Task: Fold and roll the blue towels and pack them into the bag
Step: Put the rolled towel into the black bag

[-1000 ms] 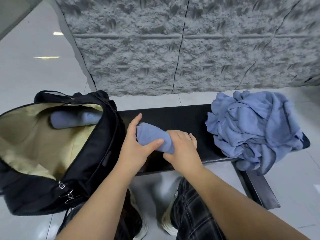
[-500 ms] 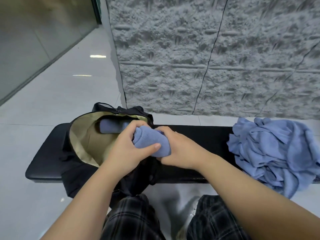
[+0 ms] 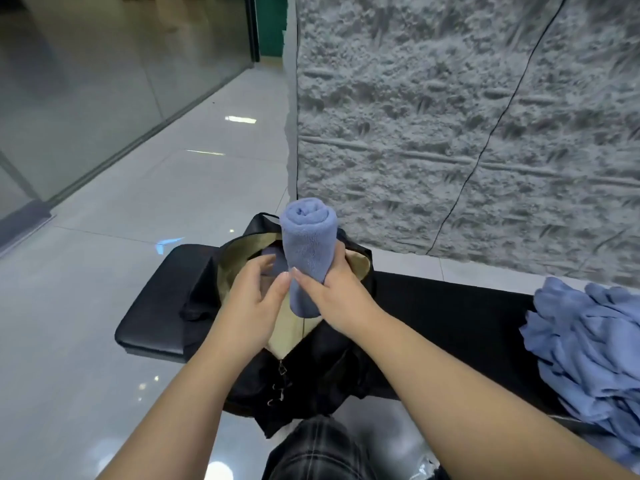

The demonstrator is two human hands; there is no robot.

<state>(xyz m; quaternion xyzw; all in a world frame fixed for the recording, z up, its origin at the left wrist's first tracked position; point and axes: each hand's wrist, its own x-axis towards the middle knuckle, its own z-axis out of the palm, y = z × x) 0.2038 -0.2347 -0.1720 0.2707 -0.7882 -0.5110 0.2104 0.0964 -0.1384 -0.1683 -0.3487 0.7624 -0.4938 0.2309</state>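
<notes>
Right hand (image 3: 341,294) is clamped around the lower half of a rolled blue towel (image 3: 308,252), held upright above the mouth of the black bag (image 3: 311,368), while the left hand (image 3: 251,301) sits just beside it with fingers loosely spread, thumb tip near the roll, gripping nothing. Both hands and the roll block much of the bag's tan lining, where a second rolled towel (image 3: 268,259) is partly visible. Bag rests on a black bench (image 3: 152,317) before a rough grey wall (image 3: 450,116), with a heap of loose blue towels (image 3: 588,344) well apart at the bench's right end.
</notes>
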